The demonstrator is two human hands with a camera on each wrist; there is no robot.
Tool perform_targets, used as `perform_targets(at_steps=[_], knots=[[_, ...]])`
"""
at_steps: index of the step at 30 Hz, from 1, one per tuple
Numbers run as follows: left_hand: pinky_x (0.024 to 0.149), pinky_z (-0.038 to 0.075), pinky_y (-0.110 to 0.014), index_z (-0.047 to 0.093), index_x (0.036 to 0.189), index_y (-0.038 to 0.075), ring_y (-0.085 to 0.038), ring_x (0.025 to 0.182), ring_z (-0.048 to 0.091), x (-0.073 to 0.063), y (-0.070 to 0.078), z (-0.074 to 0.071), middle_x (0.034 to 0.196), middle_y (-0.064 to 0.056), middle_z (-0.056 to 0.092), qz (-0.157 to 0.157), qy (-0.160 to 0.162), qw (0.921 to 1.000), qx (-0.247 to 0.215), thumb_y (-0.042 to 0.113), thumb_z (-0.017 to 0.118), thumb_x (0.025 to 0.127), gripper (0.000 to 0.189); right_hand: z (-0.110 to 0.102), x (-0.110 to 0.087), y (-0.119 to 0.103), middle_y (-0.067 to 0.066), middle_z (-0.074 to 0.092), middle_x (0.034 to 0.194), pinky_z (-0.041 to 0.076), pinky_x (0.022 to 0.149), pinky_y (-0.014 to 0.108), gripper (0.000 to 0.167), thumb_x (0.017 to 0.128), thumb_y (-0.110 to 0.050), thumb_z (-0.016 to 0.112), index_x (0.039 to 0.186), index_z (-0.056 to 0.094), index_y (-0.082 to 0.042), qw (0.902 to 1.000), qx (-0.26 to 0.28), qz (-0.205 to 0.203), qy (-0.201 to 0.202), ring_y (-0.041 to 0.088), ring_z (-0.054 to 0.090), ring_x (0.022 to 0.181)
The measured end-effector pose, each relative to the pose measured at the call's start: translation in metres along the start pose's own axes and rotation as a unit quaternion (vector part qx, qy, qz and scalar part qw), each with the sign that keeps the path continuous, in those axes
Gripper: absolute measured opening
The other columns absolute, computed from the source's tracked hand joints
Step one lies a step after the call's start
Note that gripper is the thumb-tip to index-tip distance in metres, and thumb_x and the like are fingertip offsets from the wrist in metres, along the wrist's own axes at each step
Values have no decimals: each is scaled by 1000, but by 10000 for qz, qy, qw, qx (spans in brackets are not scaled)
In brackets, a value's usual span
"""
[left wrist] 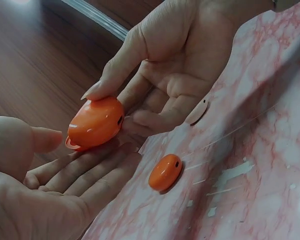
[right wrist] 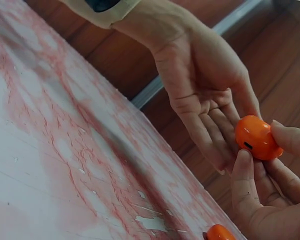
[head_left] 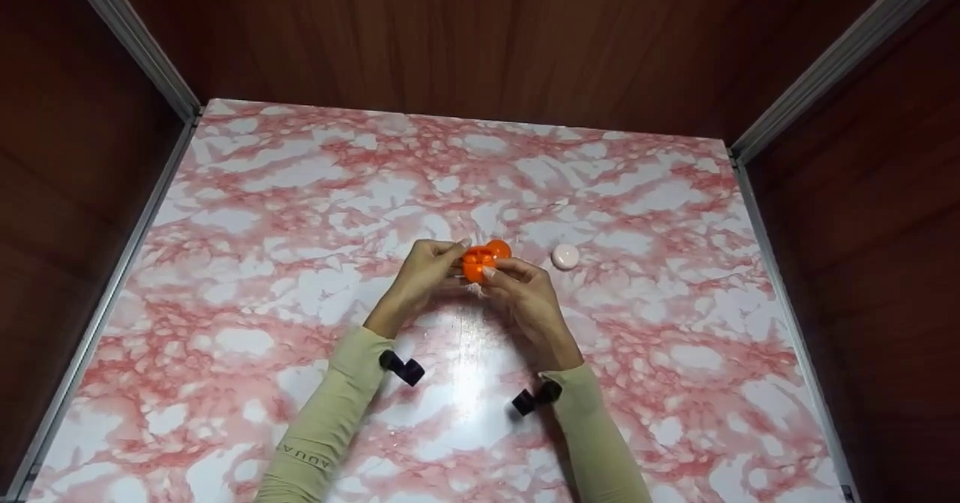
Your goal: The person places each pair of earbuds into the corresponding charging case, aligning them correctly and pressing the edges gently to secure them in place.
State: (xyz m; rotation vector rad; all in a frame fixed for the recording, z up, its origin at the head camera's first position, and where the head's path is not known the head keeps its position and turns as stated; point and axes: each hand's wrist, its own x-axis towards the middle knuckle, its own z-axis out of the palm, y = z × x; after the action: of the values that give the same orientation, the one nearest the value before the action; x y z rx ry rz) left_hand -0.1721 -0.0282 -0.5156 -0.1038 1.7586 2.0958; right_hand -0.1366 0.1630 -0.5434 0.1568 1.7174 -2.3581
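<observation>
A glossy orange rounded case (head_left: pixel 474 271), like an earbud case, is held above the table between both hands. In the head view a raised lid and hollows inside show. My right hand (head_left: pixel 525 296) pinches it, thumb on top and fingers curled at its side and beneath. A small dark slot marks its side in both wrist views. My left hand (head_left: pixel 424 274) has its fingers stretched out under the case, the thumb tip close to its edge. On the table just behind lies a second orange case (left wrist: pixel 165 172), which also has a dark slot.
A pale pink rounded case (head_left: pixel 565 257) lies on the table to the right of the right hand. The tabletop (head_left: pixel 300 188) has a red and white marbled pattern. Dark wood-look panels (head_left: pixel 480 37) enclose it at the back and both sides, with metal strips (head_left: pixel 135 45) at the corners.
</observation>
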Motion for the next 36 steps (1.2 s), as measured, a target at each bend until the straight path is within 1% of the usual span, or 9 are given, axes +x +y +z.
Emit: perform_targets(at_steps=[6, 9, 14, 18, 22, 26, 28, 33, 36], knots=[[81, 66, -33, 75, 121, -7, -13, 81, 79, -1, -1, 2, 103, -17, 80, 23, 136, 9999, 90, 17, 65, 105, 30, -1, 0, 1, 10, 78, 111, 63, 89, 34, 26, 93, -10, 80, 116, 76, 2, 10000, -24, 14, 71, 18, 77, 91], [80, 66, -30, 74, 123, -6, -14, 83, 79, -1, 1, 3, 111, -21, 79, 69, 169, 9998, 81, 15, 67, 103, 30, -1, 1, 1, 10, 78, 109, 64, 88, 34, 25, 93, -11, 80, 115, 76, 1, 9999, 65, 19, 136, 18, 77, 90], [83, 66, -31, 75, 121, -6, -14, 86, 79, -3, 0, 3, 118, -23, 77, 183, 87, 9998, 4, 8, 66, 102, 25, 0, 0, 3, 10, 79, 106, 64, 86, 32, 27, 95, -10, 77, 119, 74, 4, 9998, 132, 49, 158, 17, 77, 89], [84, 65, -30, 73, 123, -8, -14, 88, 79, -4, -2, 2, 122, -25, 76, 231, -24, 9997, -5, 7, 66, 102, 27, 0, -2, 5, 11, 79, 105, 65, 84, 31, 29, 96, -8, 75, 121, 72, 7, 9995, 229, 115, 196, 18, 78, 88], [85, 65, -31, 69, 128, -12, -15, 91, 79, -3, -2, 3, 126, -29, 73, 337, -184, 9993, -18, 8, 66, 102, 32, 0, -1, 5, 10, 78, 104, 64, 83, 30, 25, 97, -7, 74, 118, 73, 6, 9992, 352, 81, 172, 18, 76, 88], [87, 65, -34, 67, 130, -13, -17, 96, 79, -3, -1, 4, 124, -27, 74, 377, -333, 9987, 10, 7, 66, 102, 34, -1, 0, 4, 11, 75, 104, 65, 81, 31, 17, 98, -4, 70, 112, 75, 5, 9982, 584, 49, 136, 19, 75, 84], [87, 65, -35, 67, 130, -13, -18, 96, 79, -2, -2, 4, 123, -27, 75, 373, -349, 9987, 27, 7, 66, 102, 34, -2, 0, 3, 12, 74, 104, 65, 80, 31, 15, 99, -2, 69, 111, 75, 5, 9976, 672, 75, 139, 19, 75, 83], [93, 64, -41, 66, 132, -12, -20, 98, 80, -3, -2, 1, 125, -26, 74, 333, -431, 9985, 108, 7, 66, 102, 35, -2, -1, 3, 11, 76, 105, 65, 84, 31, 21, 99, -5, 70, 116, 74, 7, 9983, 539, 130, 155, 18, 76, 86], [99, 61, -50, 68, 131, -10, -23, 99, 80, -4, 0, -2, 125, -25, 75, 268, -513, 9981, 195, 6, 67, 102, 34, -2, 0, 4, 12, 76, 102, 65, 83, 32, 21, 99, -5, 70, 113, 74, 9, 9985, 506, 144, 124, 18, 75, 83]])
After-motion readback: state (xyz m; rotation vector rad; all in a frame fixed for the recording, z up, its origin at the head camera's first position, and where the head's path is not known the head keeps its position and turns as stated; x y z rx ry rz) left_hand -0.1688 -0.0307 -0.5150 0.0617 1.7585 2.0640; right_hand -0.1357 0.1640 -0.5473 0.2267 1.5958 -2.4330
